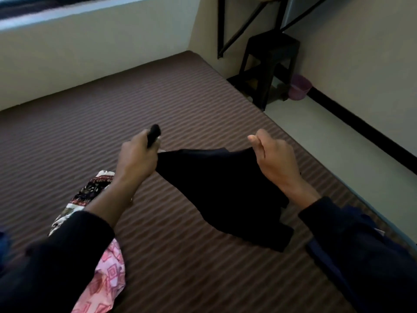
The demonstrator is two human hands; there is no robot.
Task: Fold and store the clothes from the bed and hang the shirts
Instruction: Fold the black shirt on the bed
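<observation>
Black garment (223,188) held in air above bed (158,98). Left hand (135,159) grips one top corner, fingers clenched on cloth; right hand (275,154) pinches other corner. Top edge spans hand to hand; body hangs down toward person. Patterned clothes (106,267) lie nearer left hand.

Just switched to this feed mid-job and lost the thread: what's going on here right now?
A person is holding a black garment up over the striped bed, stretched between both hands. The left hand grips one top corner, the right hand pinches the other, and the rest hangs down loose, not yet folded. Two patterned clothes, a dark printed cloth and a pink one, lie on the bed under the left arm, still unfolded.
</observation>
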